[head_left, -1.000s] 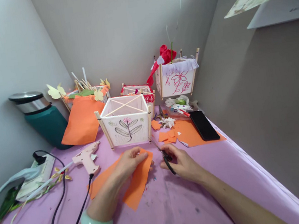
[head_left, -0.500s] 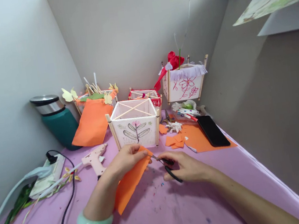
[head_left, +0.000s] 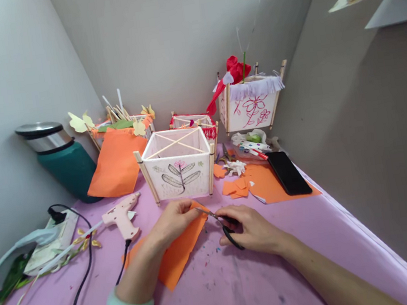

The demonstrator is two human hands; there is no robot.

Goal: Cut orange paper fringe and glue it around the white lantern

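My left hand [head_left: 175, 222] pinches the far end of a sheet of orange paper [head_left: 178, 257], which slants down toward me under my wrist. In my right hand [head_left: 250, 229] is a pair of black-handled scissors [head_left: 231, 234], its fingers in the loops. The blades point left and meet the paper's far end beside my left fingertips. How far the blades are apart is hard to make out. Just beyond my hands stands a white box lantern [head_left: 182, 175] with wooden corner sticks and a drawn plant on its front.
At left are a pink glue gun [head_left: 124, 219], a power strip [head_left: 52, 244], cables and a teal bottle [head_left: 65, 167]. Orange scraps [head_left: 236, 188], a larger orange sheet [head_left: 264, 184] and a black phone [head_left: 289, 173] lie at right. More decorated lanterns [head_left: 252, 110] stand behind.
My view has shifted slightly, so the things behind appear a little further left and higher. The scissors' handles look a little closer together; both hands keep their hold.
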